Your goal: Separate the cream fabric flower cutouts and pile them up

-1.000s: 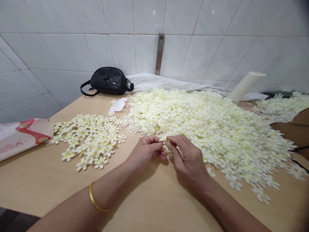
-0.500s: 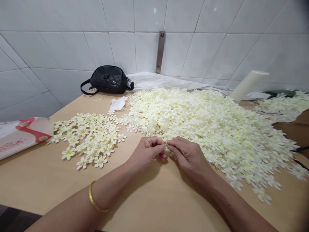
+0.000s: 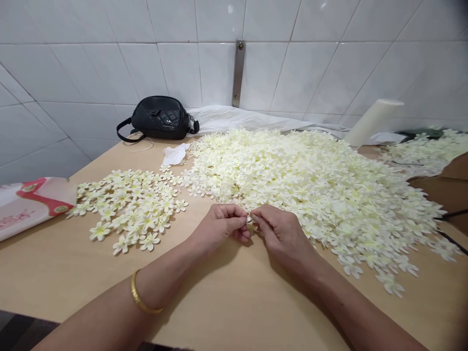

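Note:
My left hand (image 3: 224, 224) and my right hand (image 3: 280, 229) meet at the fingertips, just above the table at the near edge of a big heap of artificial flowers (image 3: 285, 170). Both are closed in a pinch. A small pale artificial flower (image 3: 250, 219) shows between them, mostly covered by the fingers. The heaped flowers have cream-white petals with yellowish middles. To the left lies a smaller spread of similar flowers (image 3: 135, 204), many showing yellow centres. A gold bangle circles my left wrist.
A black bag (image 3: 159, 117) sits at the back left beside a crumpled white tissue (image 3: 174, 155). At the far left lies a red and white bag (image 3: 36, 204). A white roll (image 3: 373, 122) leans behind the heap. Something brown (image 3: 446, 187) stands at the right. Tiled wall (image 3: 175, 68) closes off the back.
The view has shifted slightly, so everything sits a little further left and higher. Both hands keep their pinch at the same spot, with the fingers moved only slightly.

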{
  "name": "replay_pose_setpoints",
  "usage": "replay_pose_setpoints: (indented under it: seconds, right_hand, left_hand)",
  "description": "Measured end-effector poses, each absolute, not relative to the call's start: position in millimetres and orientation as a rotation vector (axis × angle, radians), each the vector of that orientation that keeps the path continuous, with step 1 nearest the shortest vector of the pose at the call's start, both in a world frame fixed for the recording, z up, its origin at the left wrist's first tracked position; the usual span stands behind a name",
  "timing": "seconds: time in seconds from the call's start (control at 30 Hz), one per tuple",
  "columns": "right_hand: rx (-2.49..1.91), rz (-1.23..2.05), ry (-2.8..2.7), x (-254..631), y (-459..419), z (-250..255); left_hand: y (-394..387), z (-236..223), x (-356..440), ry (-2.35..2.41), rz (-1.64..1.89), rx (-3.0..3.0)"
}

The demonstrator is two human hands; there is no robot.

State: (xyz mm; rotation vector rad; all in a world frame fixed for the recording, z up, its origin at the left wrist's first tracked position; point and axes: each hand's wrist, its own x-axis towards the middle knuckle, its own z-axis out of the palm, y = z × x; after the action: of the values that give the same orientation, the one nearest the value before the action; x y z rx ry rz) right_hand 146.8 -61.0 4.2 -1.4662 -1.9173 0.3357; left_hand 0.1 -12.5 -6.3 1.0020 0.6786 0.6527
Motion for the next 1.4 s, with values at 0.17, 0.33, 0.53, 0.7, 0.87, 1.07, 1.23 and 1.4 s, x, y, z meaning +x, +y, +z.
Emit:
replay_pose_setpoints:
  seconds: [0.17, 0.33, 0.53, 0.7, 0.87, 1.07, 1.23, 1.4]
  right_hand:
    - [-1.469, 0.511, -1.802, 147.0, -60.7, 2.6]
    - [-1.491, 0.634, -1.708, 145.6, -61.6, 7.2]
    - [-1.379, 0.462, -1.914, 145.4, -61.3, 6.3]
    - [-1.401, 0.281, -1.973, 143.7, -61.2, 0.3]
    - [-1.361, 0.326, -1.9, 143.4, -61.9, 3.6]
    - [-1.365, 0.359, -1.885, 146.4, -62.3, 6.0]
    - [-1.35, 0.296, -1.911, 146.4, -60.9, 1.7]
    - [-1.368, 0.344, -1.905, 145.1, -61.6, 1.9]
  left_hand:
    - [-15.0, -2.3, 1.4, 0.721, 0.68, 1.025]
    - [-15.2, -0.9, 2.2, 0.735, 0.681, 0.992]
    - [-12.2, -4.3, 0.8, 0.716, 0.699, 0.993]
    - [-11.5, -6.1, 0.8, 0.674, 0.706, 0.981]
    - [-10.5, -5.5, 0.7, 0.619, 0.715, 0.955]
    - [-9.2, -6.5, -1.2, 0.595, 0.688, 1.004]
    - [-9.2, -5.8, 0.1, 0.666, 0.72, 1.132]
    - [-11.1, -1.8, -0.1, 0.689, 0.721, 1.226]
